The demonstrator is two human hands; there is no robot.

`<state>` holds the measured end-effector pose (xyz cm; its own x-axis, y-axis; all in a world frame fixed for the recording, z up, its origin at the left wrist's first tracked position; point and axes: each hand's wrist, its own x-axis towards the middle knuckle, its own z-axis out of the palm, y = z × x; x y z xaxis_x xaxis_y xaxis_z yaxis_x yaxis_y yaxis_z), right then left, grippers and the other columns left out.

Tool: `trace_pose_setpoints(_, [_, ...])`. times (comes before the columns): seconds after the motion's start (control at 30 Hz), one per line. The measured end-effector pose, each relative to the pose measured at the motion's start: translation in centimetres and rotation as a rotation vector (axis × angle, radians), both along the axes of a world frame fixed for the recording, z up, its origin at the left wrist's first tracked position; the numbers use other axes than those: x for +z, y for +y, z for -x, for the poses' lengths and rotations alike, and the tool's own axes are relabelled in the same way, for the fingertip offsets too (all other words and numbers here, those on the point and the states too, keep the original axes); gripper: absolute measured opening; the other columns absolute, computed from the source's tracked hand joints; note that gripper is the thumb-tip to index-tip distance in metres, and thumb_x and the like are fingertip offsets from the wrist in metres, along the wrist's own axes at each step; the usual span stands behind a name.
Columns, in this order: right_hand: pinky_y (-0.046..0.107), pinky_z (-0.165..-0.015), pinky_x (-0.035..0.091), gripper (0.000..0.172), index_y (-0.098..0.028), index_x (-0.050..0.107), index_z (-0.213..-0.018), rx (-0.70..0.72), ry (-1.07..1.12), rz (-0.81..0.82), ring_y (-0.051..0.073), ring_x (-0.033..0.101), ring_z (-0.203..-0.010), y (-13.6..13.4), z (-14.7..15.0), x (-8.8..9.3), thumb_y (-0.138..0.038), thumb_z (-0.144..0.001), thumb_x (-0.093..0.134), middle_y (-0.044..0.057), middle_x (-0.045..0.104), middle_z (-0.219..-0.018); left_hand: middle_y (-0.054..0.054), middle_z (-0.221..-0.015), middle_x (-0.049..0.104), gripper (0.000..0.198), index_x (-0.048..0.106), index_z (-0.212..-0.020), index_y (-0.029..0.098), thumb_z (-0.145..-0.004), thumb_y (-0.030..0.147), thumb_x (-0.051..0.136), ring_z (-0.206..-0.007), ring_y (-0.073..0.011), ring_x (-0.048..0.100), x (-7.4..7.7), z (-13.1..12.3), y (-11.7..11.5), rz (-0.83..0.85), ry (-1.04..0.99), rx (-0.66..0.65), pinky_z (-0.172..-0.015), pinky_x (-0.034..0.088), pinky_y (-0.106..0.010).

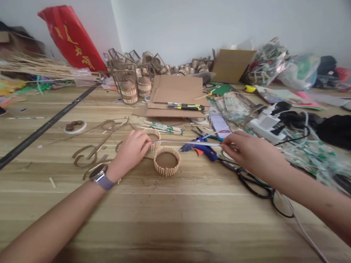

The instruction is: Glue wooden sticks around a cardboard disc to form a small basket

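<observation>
A thin pale strip (188, 142) is stretched between my two hands above the table. My left hand (135, 147), with a watch on its wrist, pinches the strip's left end beside a round ring of short wooden sticks (153, 138). The strip's right end is pinched in the fingers of my right hand (241, 145). Just below the strip, a second stick-sided round piece (167, 161) rests on the wooden table (180, 221). A blue glue gun (201, 147) lies under the strip, between the round piece and my right hand.
Black scissors (254, 184) and a cable lie below my right forearm. Curved brown strips (87, 155) are left of my left hand. Behind are cardboard sheets (176, 92) with cutters, a phone (220, 125) and small stick-built lanterns (128, 91). A white power strip (266, 124) is at right.
</observation>
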<state>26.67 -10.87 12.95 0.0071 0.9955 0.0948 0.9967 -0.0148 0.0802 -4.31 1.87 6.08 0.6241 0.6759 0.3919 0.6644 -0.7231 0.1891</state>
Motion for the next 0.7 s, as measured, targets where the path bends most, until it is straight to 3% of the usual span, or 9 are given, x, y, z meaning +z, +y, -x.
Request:
trace_pose_setpoints(0.07, [0.029, -0.054, 0.039, 0.031, -0.016, 0.065, -0.095, -0.084, -0.084, 0.044, 0.025, 0.069, -0.082, 0.7, 1.3, -0.1, -0.030, -0.097, 0.038, 0.012, 0.069, -0.105, -0.005, -0.084, 0.063, 0.019, 0.060, -0.084, 0.018, -0.095, 0.023, 0.045, -0.086, -0.0225, 0.055, 0.1, 0.0, -0.3, 0.019, 0.011, 0.049, -0.080, 0.046, -0.036])
trace_pose_setpoints(0.17, [0.028, -0.053, 0.039, 0.034, -0.014, 0.065, -0.098, -0.102, -0.143, 0.101, 0.025, 0.069, -0.081, 1.7, 3.2, -0.5, -0.025, -0.100, 0.033, 0.015, 0.068, -0.104, -0.007, -0.084, 0.066, 0.018, 0.061, -0.086, 0.017, -0.094, 0.019, 0.045, -0.083, -0.0234, 0.058, 0.1, 0.0, -1.2, 0.013, 0.083, 0.111, -0.075, 0.047, -0.035])
trace_pose_setpoints(0.47, [0.031, -0.060, 0.051, 0.032, -0.008, 0.063, -0.109, -0.003, -0.211, 0.225, 0.029, 0.070, -0.089, 2.1, 6.6, -2.2, -0.006, -0.095, 0.034, 0.020, 0.065, -0.104, -0.011, -0.090, 0.068, 0.023, 0.059, -0.103, 0.013, -0.093, 0.007, 0.039, -0.088, -0.0256, 0.061, -0.7, -0.1, -4.1, -0.044, 0.300, 0.153, -0.077, 0.049, -0.036])
trace_pose_setpoints(0.6, [0.034, -0.060, 0.053, 0.035, -0.007, 0.065, -0.108, 0.043, -0.189, 0.311, 0.031, 0.071, -0.086, 1.3, 7.8, -2.7, 0.000, -0.090, 0.036, 0.022, 0.066, -0.104, -0.009, -0.091, 0.068, 0.031, 0.055, -0.117, 0.015, -0.091, 0.007, 0.040, -0.087, -0.0250, 0.063, -1.5, 0.0, -5.4, 0.028, 0.253, 0.119, -0.076, 0.051, -0.036])
trace_pose_setpoints(0.7, [0.032, -0.063, 0.053, 0.031, -0.009, 0.069, -0.102, 0.112, -0.147, 0.392, 0.029, 0.072, -0.088, 0.8, 8.7, -2.9, -0.004, -0.091, 0.041, 0.021, 0.069, -0.104, -0.010, -0.102, 0.069, 0.039, 0.049, -0.129, 0.017, -0.091, 0.010, 0.042, -0.094, -0.0257, 0.065, -1.6, -0.1, -6.3, 0.155, 0.183, 0.069, -0.081, 0.052, -0.038])
